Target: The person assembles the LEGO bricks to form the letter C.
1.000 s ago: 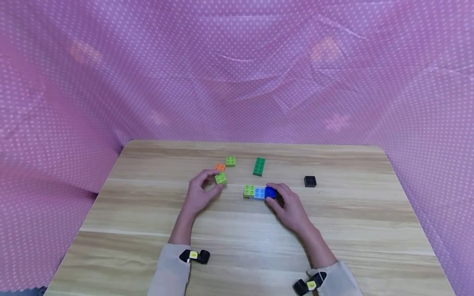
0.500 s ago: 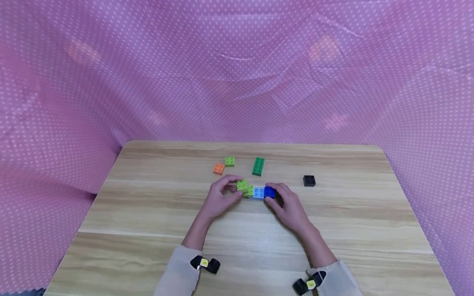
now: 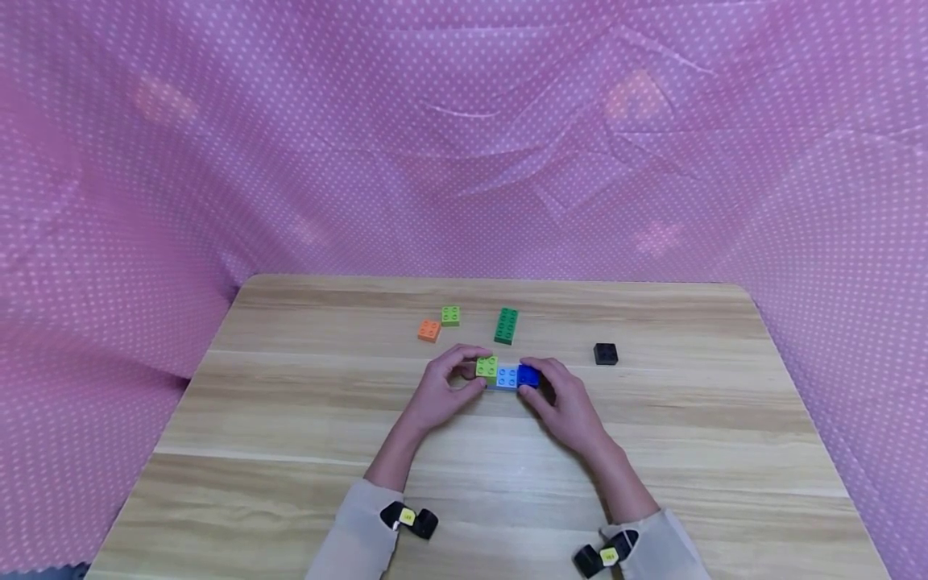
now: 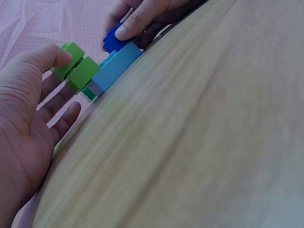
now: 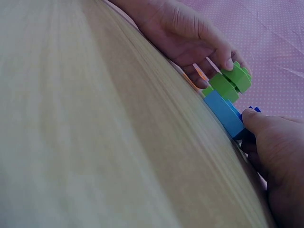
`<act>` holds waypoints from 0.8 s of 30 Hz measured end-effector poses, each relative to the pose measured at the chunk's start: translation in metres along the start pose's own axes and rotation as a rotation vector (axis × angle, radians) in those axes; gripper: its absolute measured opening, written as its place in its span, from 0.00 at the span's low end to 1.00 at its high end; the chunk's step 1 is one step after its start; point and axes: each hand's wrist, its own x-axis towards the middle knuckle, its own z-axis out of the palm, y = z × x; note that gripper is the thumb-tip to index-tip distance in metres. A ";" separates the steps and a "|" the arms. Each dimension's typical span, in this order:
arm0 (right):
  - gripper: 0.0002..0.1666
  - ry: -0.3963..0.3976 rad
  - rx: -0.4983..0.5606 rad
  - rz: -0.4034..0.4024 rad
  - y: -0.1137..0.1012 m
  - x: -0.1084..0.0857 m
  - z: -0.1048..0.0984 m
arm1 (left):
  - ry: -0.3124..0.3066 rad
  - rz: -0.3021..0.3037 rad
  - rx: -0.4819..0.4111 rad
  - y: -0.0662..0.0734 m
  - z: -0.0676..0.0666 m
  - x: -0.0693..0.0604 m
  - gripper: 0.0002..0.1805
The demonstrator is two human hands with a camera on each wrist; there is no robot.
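Observation:
Between thumb and fingers, my left hand [image 3: 445,391] pinches a lime green toy brick [image 3: 486,367]. In the left wrist view this held brick [image 4: 71,53] sits over a second lime brick [image 4: 83,72], which is on the left end of a light blue brick [image 4: 116,68]; a thin gap seems to show between the two lime bricks. A dark blue brick [image 3: 528,376] is on the light blue brick's right end. My right hand [image 3: 569,405] grips the dark blue brick, thumb at its near side. The light blue brick's middle studs [image 3: 507,377] are bare.
Beyond the hands lie an orange brick [image 3: 428,330], a loose lime brick [image 3: 450,316] and a long green brick [image 3: 506,325]. A black brick [image 3: 605,354] lies to the right. The wooden table [image 3: 290,403] ends at a pink dotted cloth [image 3: 464,161].
My left hand has moved right with its lime brick, from beside the orange brick to above the lime brick on the light blue one, and turned it into line. The right hand has stayed put.

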 end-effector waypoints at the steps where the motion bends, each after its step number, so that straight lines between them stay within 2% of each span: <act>1: 0.26 0.000 0.000 0.002 0.000 0.000 0.000 | -0.006 -0.002 0.005 0.000 0.000 0.000 0.24; 10: 0.26 -0.003 0.002 0.006 0.000 0.002 0.001 | -0.027 0.012 0.003 0.001 -0.001 0.002 0.24; 20: 0.26 -0.003 0.000 0.005 0.001 0.002 0.001 | -0.029 -0.026 -0.004 0.002 0.000 0.002 0.19; 24: 0.26 -0.004 -0.005 0.013 0.002 0.002 0.002 | -0.029 -0.023 0.003 0.000 0.000 0.002 0.18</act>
